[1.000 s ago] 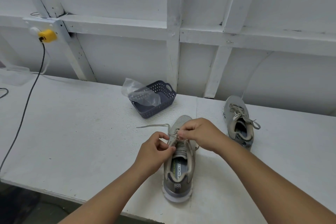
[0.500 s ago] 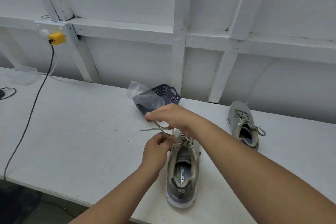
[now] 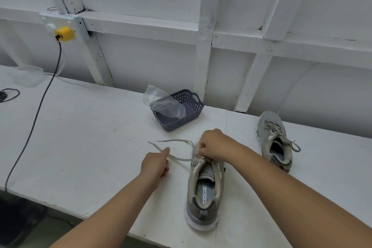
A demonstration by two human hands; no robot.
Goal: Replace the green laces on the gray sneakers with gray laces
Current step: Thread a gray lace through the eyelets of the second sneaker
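A yellow plug (image 3: 64, 34) sits in the wall socket at far left, its dark cable (image 3: 34, 121) trailing down across the white worktop (image 3: 90, 147). Further right, a dark blue basket (image 3: 182, 113) with a clear plastic bag (image 3: 161, 103) draped over its rim stands near the wall. In front of it, the left hand (image 3: 156, 164) has its fingers curled round one pale gray lace end (image 3: 175, 158), drawn out sideways from the near sneaker (image 3: 203, 193). That shoe is gray with a pale sole, heel toward the camera, its insole printed "MEMORY FO". The right hand (image 3: 214, 145) rests over its eyelets, fingers pinching the lace there; a second loose end (image 3: 173, 141) lies on the worktop. At right, apart, the other sneaker (image 3: 275, 141) lies laced and tied.
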